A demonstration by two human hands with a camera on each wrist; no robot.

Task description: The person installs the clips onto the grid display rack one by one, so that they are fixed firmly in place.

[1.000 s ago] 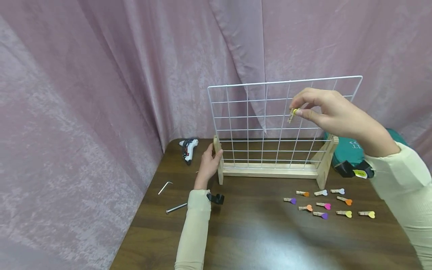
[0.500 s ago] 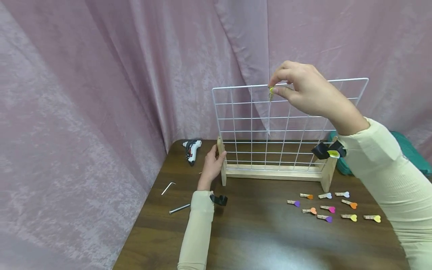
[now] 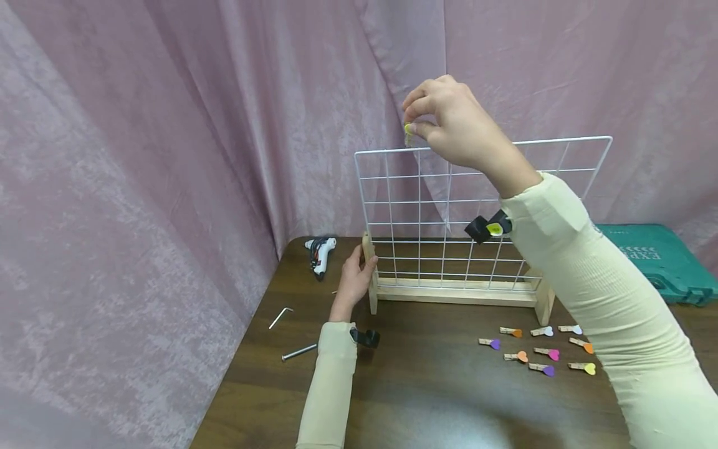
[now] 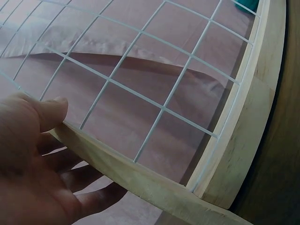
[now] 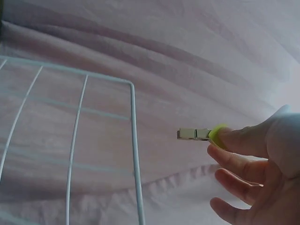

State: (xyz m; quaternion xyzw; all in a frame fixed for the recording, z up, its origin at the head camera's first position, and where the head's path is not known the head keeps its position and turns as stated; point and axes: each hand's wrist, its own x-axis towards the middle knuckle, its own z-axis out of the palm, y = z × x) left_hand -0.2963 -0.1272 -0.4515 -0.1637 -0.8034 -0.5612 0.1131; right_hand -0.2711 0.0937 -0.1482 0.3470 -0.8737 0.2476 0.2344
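My right hand pinches a small wooden clothespin by its yellow heart end, between thumb and index finger. In the head view it is up near the top wire of a white wire grid; the right wrist view shows a gap between the clothespin and the grid's corner. The other right fingers are spread loosely. My left hand holds the left wooden upright of the grid's stand, thumb on the near side and fingers behind it. The stand's wooden crossbar runs along the bottom.
Several heart-topped clothespins lie on the table at the right, some hidden by my sleeve. A green case stands behind. On the left lie a white glue gun, a hex key and a bolt. A pink curtain hangs behind.
My right hand has moved left and upward with the clothespin, from in front of the grid to its top edge. The left hand stays on the upright.
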